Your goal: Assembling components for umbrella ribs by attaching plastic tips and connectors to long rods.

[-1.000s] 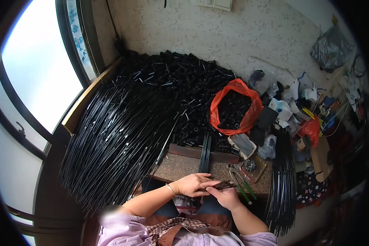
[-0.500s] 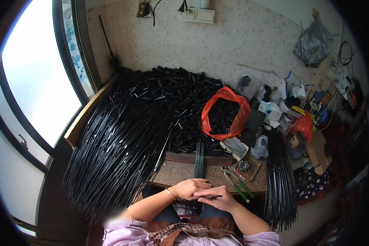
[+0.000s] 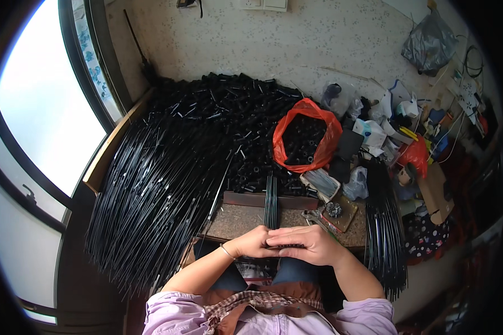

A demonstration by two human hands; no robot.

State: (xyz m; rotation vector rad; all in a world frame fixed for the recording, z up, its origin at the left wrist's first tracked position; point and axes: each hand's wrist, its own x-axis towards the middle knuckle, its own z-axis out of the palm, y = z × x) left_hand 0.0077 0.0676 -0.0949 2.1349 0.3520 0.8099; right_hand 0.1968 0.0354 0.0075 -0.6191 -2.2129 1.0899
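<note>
A narrow bundle of thin black rods (image 3: 271, 198) runs from the dark pile down to the bench's near edge. My left hand (image 3: 252, 242) is closed over the bundle's near ends, its fingertips partly hidden. Over it reaches my right hand (image 3: 313, 244), with its fingers pressed together across the left fingers. A small dark thing shows under the right fingers, too covered to name. Just beyond the right hand lie pliers (image 3: 312, 215), their green handles mostly hidden by it.
A reddish-brown bar (image 3: 237, 199) crosses the speckled bench top (image 3: 237, 219). Long black rods (image 3: 151, 206) fan out at left, below a heap of short black tubes (image 3: 218, 103). A red plastic bag (image 3: 332, 137) holds more tubes. At right hangs another rod bundle (image 3: 383, 240), beside clutter.
My right hand has moved up and farther over my left, now covering the dark thing and most of the pliers' handles. The whole view has tipped slightly downward.
</note>
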